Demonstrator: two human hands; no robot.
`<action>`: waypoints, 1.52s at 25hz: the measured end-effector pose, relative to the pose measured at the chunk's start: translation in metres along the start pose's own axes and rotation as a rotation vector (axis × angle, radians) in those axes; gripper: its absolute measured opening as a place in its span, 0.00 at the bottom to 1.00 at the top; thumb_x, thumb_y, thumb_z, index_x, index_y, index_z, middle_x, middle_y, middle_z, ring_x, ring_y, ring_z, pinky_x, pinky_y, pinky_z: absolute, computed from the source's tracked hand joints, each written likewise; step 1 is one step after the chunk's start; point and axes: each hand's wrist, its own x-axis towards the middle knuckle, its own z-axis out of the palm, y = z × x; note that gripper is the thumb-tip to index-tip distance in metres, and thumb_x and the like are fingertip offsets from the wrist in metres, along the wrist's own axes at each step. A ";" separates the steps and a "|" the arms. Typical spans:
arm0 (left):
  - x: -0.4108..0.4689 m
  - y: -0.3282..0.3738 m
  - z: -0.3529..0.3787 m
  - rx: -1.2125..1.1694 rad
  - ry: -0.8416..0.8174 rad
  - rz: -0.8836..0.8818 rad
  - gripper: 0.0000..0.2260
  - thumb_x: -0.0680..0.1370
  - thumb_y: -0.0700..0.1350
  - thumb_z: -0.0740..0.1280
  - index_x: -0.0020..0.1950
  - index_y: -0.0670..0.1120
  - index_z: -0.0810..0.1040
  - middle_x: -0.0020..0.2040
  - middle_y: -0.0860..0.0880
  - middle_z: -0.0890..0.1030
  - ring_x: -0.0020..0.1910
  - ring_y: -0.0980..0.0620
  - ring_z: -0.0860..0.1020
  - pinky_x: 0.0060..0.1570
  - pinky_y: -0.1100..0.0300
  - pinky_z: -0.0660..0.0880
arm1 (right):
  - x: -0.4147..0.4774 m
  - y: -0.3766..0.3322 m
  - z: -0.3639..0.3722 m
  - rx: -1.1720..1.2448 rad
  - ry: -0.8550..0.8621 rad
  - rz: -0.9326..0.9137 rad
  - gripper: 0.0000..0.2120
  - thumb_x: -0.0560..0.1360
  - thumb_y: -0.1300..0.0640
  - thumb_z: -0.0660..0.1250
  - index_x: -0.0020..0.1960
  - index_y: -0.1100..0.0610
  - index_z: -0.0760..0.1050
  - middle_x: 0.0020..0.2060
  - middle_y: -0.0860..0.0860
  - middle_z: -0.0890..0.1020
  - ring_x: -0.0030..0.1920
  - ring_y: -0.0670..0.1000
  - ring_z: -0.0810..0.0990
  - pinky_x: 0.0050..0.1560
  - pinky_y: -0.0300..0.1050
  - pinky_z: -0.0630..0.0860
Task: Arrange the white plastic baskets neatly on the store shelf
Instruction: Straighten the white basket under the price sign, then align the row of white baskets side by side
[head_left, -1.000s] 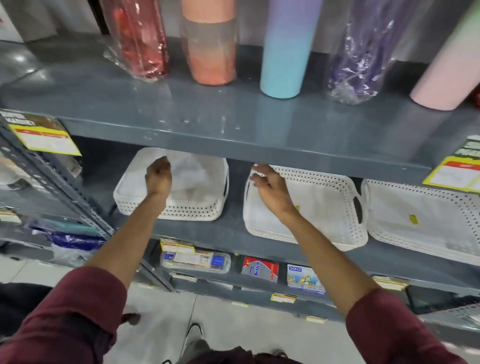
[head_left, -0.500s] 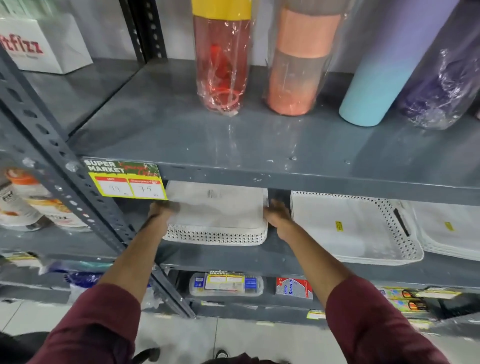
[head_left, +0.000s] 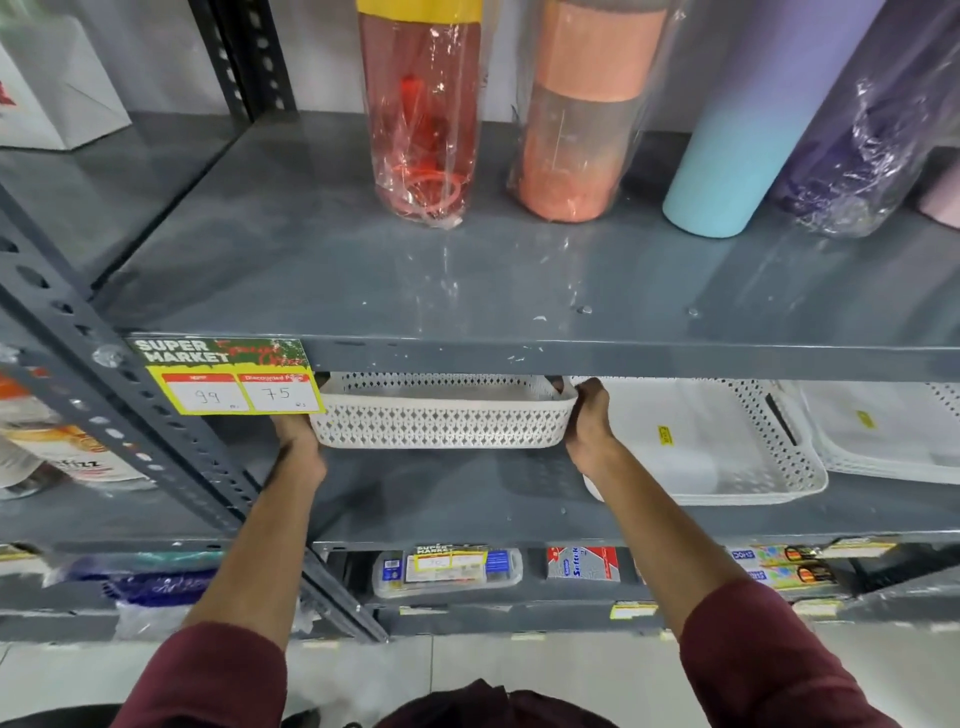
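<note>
Head view, left to right: a yellow and green price label (head_left: 223, 376) hangs from the edge of the upper shelf and covers most of my left hand (head_left: 293, 436). I can see its wrist and back set against the left end of the white lattice-walled plastic basket (head_left: 441, 423), but the label hides the fingers, so I cannot tell whether they curl round the end or only press flat on it.

The basket sits at the left of the grey metal shelf (head_left: 441, 504), under the upper shelf, long side facing me and roughly square to the front edge. I cannot tell whether its base touches the shelf or is slightly lifted. I judge I hold it by both short ends so that I can turn and slide it evenly without skewing it.

My right hand (head_left: 589, 415) grips the right end, thumb hooked over the rim and the rest wrapped round the corner.

Just beside that hand lies a flat white perforated plastic tray (head_left: 691, 441), with a second white perforated tray (head_left: 883, 441) beyond it, so the row needs this basket lined up with them.
</note>
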 end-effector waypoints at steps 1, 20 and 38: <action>0.003 -0.001 -0.002 0.044 -0.026 -0.015 0.21 0.75 0.63 0.54 0.55 0.55 0.81 0.65 0.45 0.79 0.57 0.43 0.79 0.58 0.47 0.75 | -0.003 0.001 0.000 -0.041 -0.019 -0.022 0.24 0.78 0.44 0.51 0.54 0.55 0.81 0.50 0.55 0.86 0.51 0.57 0.84 0.53 0.51 0.78; -0.058 -0.050 0.048 0.659 0.254 0.657 0.18 0.79 0.46 0.59 0.66 0.42 0.77 0.63 0.42 0.81 0.63 0.43 0.80 0.65 0.52 0.75 | -0.039 -0.027 -0.057 -0.621 0.115 -0.485 0.17 0.81 0.62 0.61 0.70 0.61 0.72 0.57 0.58 0.82 0.52 0.53 0.79 0.54 0.36 0.70; -0.142 -0.194 0.230 1.430 -0.058 0.393 0.27 0.81 0.53 0.58 0.77 0.40 0.62 0.73 0.36 0.71 0.70 0.33 0.71 0.68 0.45 0.70 | 0.068 -0.105 -0.373 -1.135 0.065 -0.108 0.35 0.78 0.35 0.53 0.79 0.51 0.52 0.75 0.60 0.67 0.72 0.63 0.69 0.71 0.55 0.67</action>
